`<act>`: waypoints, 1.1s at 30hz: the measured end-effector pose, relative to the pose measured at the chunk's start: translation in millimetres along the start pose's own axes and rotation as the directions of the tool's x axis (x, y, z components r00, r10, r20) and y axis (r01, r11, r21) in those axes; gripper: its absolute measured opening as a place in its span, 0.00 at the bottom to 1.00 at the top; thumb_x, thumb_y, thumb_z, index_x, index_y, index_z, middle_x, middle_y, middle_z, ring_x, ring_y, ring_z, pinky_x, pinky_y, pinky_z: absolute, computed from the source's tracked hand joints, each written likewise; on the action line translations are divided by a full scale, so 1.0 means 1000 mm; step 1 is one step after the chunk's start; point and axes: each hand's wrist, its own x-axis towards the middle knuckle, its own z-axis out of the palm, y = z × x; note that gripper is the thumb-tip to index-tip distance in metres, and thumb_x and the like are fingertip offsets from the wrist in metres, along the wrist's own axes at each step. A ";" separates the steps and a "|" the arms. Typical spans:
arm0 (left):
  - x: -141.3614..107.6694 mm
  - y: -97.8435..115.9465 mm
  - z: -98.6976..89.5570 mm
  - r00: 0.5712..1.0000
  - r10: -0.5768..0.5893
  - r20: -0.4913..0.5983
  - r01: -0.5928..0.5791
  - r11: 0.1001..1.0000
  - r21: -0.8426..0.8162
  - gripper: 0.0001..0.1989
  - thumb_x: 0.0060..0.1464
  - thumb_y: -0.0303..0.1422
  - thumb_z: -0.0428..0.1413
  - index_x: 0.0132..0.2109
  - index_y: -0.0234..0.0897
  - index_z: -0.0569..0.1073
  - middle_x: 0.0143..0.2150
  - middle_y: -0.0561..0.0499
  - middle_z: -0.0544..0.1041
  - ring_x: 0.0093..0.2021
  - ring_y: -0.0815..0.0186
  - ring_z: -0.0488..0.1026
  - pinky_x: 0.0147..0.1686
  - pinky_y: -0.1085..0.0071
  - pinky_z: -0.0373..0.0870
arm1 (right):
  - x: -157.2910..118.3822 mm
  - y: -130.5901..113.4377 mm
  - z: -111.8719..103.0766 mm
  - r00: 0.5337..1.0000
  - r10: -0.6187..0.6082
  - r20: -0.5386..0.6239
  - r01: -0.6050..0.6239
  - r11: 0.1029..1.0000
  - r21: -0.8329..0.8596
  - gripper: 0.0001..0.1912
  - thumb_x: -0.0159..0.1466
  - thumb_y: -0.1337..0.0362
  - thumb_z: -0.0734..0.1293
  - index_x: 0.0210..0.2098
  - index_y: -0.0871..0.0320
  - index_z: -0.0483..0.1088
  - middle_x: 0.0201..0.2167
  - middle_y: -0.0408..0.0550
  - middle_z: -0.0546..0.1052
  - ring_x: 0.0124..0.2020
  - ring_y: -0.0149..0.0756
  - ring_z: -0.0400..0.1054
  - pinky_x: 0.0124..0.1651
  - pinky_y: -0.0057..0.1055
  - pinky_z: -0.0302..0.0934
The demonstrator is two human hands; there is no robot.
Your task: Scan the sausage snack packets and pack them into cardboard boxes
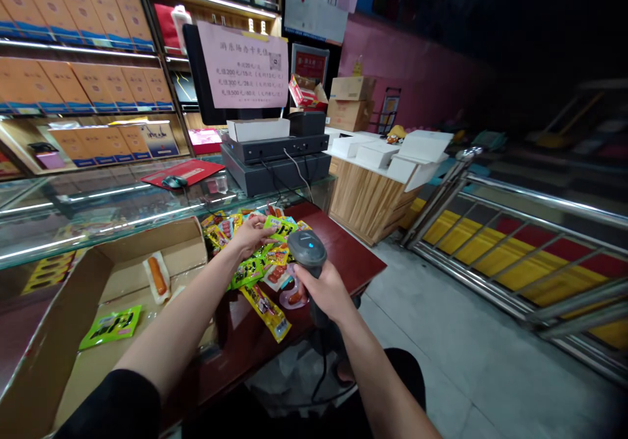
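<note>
My right hand (pixel 328 288) is wrapped round the handle of a dark barcode scanner (pixel 308 248), whose blue light is lit on top. With the fingers of my left hand (pixel 250 236) I hold a green snack packet (pixel 279 228) by its left side, just left of the scanner head. Beneath both hands lies a heap of small snack packets, among them a green packet (pixel 248 272) and a long yellow packet (pixel 267 311). A clear-wrapped sausage (pixel 295 295) lies close to my right thumb.
An open cardboard box (pixel 110 282) on the left contains a wrapped sausage (pixel 157 278) and a green packet (pixel 112 328). Behind the reddish table (pixel 353 265) stand a cash drawer (pixel 275 171) and a monitor with a paper sign (pixel 248 66). A metal railing (pixel 540 197) is at right.
</note>
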 end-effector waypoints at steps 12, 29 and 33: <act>0.002 -0.019 0.012 0.995 0.074 0.066 -0.081 0.991 0.106 0.25 0.25 0.36 0.76 0.35 0.34 0.81 0.34 0.45 0.84 0.38 0.59 0.80 0.44 0.65 0.74 | -0.004 0.001 0.010 0.999 0.036 0.020 -0.035 0.999 -0.011 0.10 0.60 0.56 0.70 0.33 0.54 0.67 0.14 0.37 0.69 0.12 0.32 0.63 0.17 0.29 0.61; 0.003 -0.019 0.009 0.983 0.149 0.111 -0.168 0.968 0.185 0.23 0.33 0.36 0.72 0.40 0.31 0.82 0.35 0.42 0.84 0.38 0.55 0.80 0.42 0.62 0.75 | -0.008 -0.009 0.007 1.000 0.028 0.013 -0.027 0.996 -0.091 0.10 0.61 0.57 0.69 0.29 0.54 0.67 0.13 0.38 0.69 0.14 0.33 0.64 0.20 0.29 0.61; 0.000 -0.016 0.011 0.982 0.144 0.124 -0.166 0.968 0.188 0.22 0.35 0.36 0.71 0.40 0.31 0.82 0.35 0.41 0.84 0.38 0.54 0.80 0.41 0.62 0.75 | -0.009 -0.011 0.008 0.999 0.036 0.018 -0.034 0.996 -0.079 0.10 0.61 0.57 0.69 0.28 0.54 0.67 0.12 0.38 0.69 0.13 0.33 0.64 0.21 0.29 0.62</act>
